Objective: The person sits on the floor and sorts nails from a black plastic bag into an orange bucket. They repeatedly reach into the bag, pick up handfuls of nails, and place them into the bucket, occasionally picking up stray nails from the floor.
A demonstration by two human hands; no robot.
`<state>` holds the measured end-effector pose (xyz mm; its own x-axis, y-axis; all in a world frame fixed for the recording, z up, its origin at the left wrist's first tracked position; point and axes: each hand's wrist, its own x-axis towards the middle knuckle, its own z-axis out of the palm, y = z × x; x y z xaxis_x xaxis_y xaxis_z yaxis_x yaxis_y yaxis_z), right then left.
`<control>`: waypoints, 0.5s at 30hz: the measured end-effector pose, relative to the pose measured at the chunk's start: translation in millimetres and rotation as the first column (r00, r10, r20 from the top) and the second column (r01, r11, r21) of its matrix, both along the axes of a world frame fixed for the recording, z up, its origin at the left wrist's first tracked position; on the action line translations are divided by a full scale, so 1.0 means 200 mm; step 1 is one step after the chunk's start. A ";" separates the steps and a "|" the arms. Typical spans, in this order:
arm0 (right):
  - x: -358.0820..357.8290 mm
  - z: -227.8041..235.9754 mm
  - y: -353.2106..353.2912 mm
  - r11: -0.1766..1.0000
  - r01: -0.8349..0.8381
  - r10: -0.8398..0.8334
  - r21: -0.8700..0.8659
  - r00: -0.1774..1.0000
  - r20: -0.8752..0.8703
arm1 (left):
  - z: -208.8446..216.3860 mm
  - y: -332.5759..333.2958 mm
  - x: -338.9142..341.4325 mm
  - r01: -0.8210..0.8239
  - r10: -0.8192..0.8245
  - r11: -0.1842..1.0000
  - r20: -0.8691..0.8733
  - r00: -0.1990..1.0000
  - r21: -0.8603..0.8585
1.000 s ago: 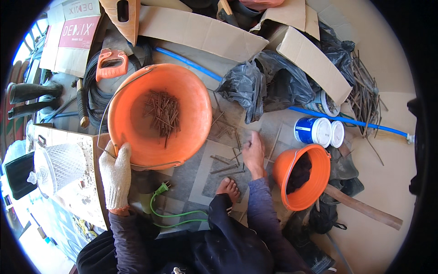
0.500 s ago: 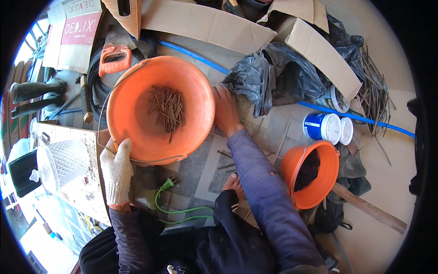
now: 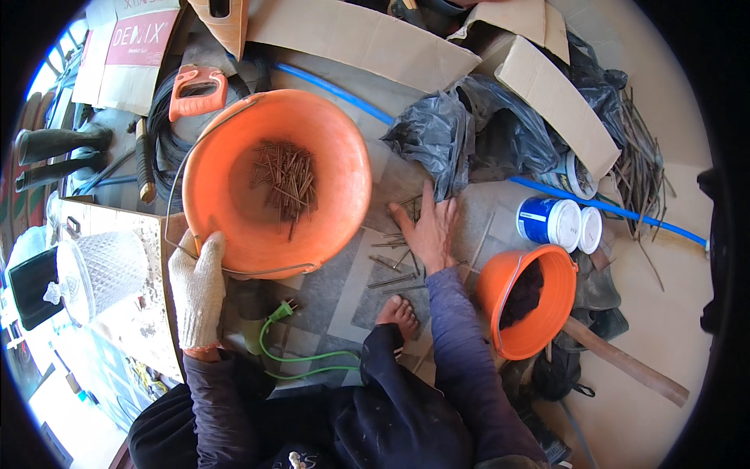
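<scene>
My left hand (image 3: 197, 293), in a pale knitted work glove, grips the near-left rim of a large orange bucket (image 3: 337, 160). The bucket is tilted so its inside faces me, and a heap of brownish nails (image 3: 285, 184) lies at its bottom. Its wire handle hangs down along the rim. My bare right hand (image 3: 432, 233) is on the floor to the right of the bucket, fingers spread. Several loose nails (image 3: 392, 280) lie beside and under that hand. Part of them is hidden by its fingers.
A smaller orange bucket (image 3: 553, 316) with dark contents stands at right, near white-and-blue tubs (image 3: 545, 222) and a wooden handle (image 3: 625, 361). Black plastic (image 3: 437, 129) and cardboard (image 3: 367, 39) lie beyond. A green plug cord (image 3: 308, 359) runs near my bare foot (image 3: 400, 314).
My right hand has left the bucket's right side and moved right and nearer, down to the loose nails, its fingers now spread. My left hand still holds the rim.
</scene>
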<state>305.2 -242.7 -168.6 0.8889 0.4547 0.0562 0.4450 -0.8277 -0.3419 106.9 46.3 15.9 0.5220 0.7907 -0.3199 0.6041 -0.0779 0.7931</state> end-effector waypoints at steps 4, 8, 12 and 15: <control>-0.17 0.00 -0.01 0.986 -0.167 0.169 0.027 0.979 -0.112 | 0.05 -0.02 0.01 0.009 -0.009 0.999 0.013 1.000 -0.040; -0.25 0.01 -0.05 0.956 -0.294 0.293 -0.011 0.956 -0.025 | 0.06 -0.03 0.03 -0.028 0.031 0.996 0.045 0.998 -0.080; -0.22 -0.03 -0.06 0.948 -0.313 0.311 -0.058 0.949 -0.048 | 0.05 -0.03 0.03 0.002 0.000 0.999 0.058 0.998 -0.041; -0.18 -0.08 -0.07 0.919 -0.392 0.393 -0.046 0.920 0.007 | 0.05 -0.04 0.03 0.019 -0.018 1.000 0.058 0.998 -0.017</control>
<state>268.6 -255.8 -185.0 0.6378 0.7691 0.0420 0.7422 -0.5991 -0.3004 113.5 39.1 26.1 0.5549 0.7749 -0.3027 0.5557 -0.0744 0.8280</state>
